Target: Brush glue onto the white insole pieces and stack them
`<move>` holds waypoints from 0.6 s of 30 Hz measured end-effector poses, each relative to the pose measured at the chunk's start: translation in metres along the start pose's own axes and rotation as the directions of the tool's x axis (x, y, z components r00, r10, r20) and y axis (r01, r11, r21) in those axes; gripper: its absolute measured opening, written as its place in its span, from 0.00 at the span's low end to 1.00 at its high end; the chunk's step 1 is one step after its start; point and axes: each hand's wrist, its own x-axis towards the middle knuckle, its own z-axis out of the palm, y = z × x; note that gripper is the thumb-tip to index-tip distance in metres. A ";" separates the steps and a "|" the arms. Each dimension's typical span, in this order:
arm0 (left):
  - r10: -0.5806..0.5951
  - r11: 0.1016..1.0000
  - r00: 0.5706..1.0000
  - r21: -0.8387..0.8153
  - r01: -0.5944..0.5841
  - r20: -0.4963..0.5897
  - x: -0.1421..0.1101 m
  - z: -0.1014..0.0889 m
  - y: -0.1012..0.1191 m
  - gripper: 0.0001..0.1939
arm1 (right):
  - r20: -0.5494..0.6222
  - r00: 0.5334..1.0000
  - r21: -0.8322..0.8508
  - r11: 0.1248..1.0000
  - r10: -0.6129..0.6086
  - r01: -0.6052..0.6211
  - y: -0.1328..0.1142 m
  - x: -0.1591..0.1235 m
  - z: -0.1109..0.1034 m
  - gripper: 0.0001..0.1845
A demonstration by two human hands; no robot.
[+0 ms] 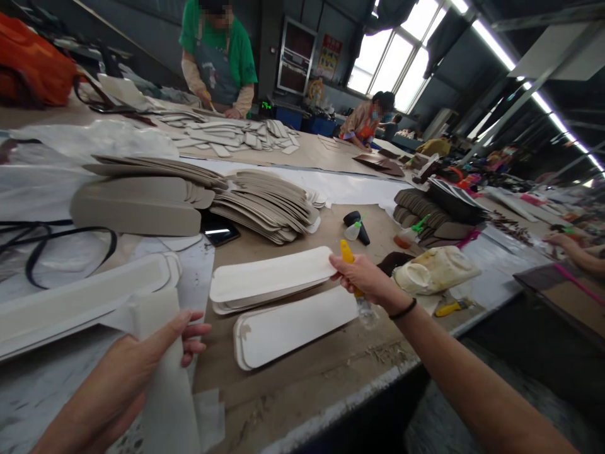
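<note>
My left hand (142,359) grips a long white flat piece (163,384) at the near left of the brown worktable (302,372), fingers curled round its edge. My right hand (366,277) is closed on a clear squeeze bottle (362,302) with a yellow nozzle and also touches the end of the upper stack of white oblong pieces (269,277). A second stack of white pieces (293,328) lies just below it. A black band sits on my right wrist.
Piles of grey oblong pieces (265,205) and a phone (220,233) lie further back. A white jug (435,270), small bottles (354,228) and dark pieces (425,217) sit right. A person in green (217,57) works at the far side; another person's arm (576,252) enters at right.
</note>
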 end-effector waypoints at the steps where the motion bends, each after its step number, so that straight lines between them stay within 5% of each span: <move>1: 0.011 1.000 1.000 0.013 -0.011 -0.006 0.001 0.001 -0.004 0.31 | -0.061 0.997 -0.079 0.996 -0.036 0.031 -0.001 0.003 -0.003 0.25; 4: 0.021 0.993 0.999 0.119 -0.026 0.045 -0.003 0.009 -0.020 0.24 | -0.168 0.979 -0.096 0.990 -0.120 0.105 0.000 -0.005 -0.004 0.27; 8: 0.037 0.954 0.989 0.289 -0.077 0.141 -0.014 0.030 -0.029 0.28 | -0.172 0.962 0.312 0.915 -0.211 0.257 -0.001 -0.037 0.012 0.33; 18: 0.043 0.972 0.993 0.224 -0.067 0.110 -0.016 0.053 -0.031 0.20 | -0.152 0.960 0.492 0.825 -0.234 0.278 0.016 -0.069 0.078 0.32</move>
